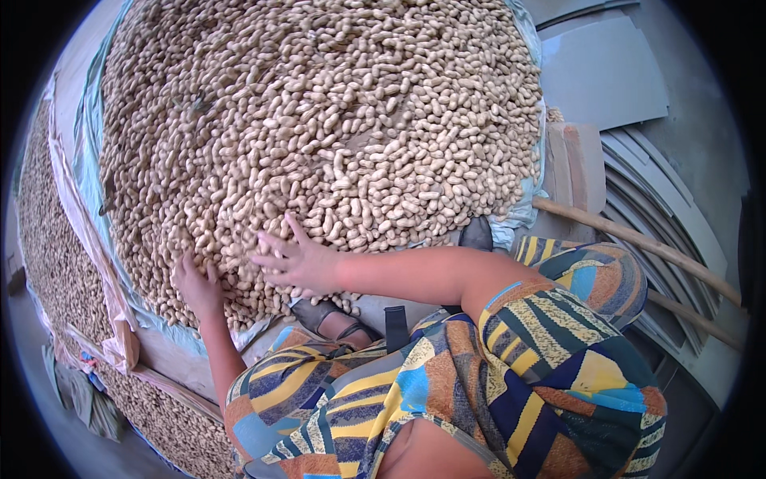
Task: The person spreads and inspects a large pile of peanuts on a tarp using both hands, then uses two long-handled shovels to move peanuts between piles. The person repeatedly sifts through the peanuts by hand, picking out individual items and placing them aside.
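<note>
A broad heap of unshelled peanuts (323, 138) lies spread on a pale blue-green sheet (90, 120) before me. At the heap's near left edge, my left hand (198, 287) has its fingertips against the peanuts, thumb and fingers apart. My right hand (304, 261) reaches across to the left, palm low over the peanuts with its fingers spread. Some blur shows at the right hand, and I see nothing gripped in either one. Several loose peanuts lie near my dark shoe (314, 314).
More peanuts (54, 227) cover another sheet at the left, bordered by pinkish cloth (90, 263). Two wooden poles, one a long handle (640, 239), slant at the right near bricks (568, 161) and stacked pale panels (604, 72). A second shoe (477, 233) touches the heap's edge.
</note>
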Action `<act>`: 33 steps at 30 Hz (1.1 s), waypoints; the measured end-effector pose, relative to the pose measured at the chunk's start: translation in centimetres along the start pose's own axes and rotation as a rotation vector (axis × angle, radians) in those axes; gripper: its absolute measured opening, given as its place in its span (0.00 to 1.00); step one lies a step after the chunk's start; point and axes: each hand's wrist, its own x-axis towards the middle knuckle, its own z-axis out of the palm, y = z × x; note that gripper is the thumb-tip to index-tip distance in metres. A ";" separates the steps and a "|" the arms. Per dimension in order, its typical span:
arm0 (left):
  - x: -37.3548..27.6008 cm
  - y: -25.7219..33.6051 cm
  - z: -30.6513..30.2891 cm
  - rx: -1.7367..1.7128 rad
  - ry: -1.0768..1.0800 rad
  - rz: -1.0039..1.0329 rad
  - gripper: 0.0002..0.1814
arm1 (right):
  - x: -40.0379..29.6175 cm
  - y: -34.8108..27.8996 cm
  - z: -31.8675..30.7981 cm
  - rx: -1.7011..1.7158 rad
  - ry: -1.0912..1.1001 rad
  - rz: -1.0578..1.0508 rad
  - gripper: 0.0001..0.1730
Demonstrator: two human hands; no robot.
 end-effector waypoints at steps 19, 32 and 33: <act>-3.9 11.1 -0.3 0.002 -0.217 0.562 0.42 | -27.4 23.0 -7.4 -0.178 -0.072 0.808 0.45; -5.5 11.0 1.0 -0.028 -0.361 0.614 0.39 | -27.7 16.0 -4.2 -0.124 -0.067 0.450 0.54; -5.7 11.0 1.3 -0.042 -0.343 0.614 0.38 | -26.5 15.6 -3.3 -0.068 -0.031 0.407 0.54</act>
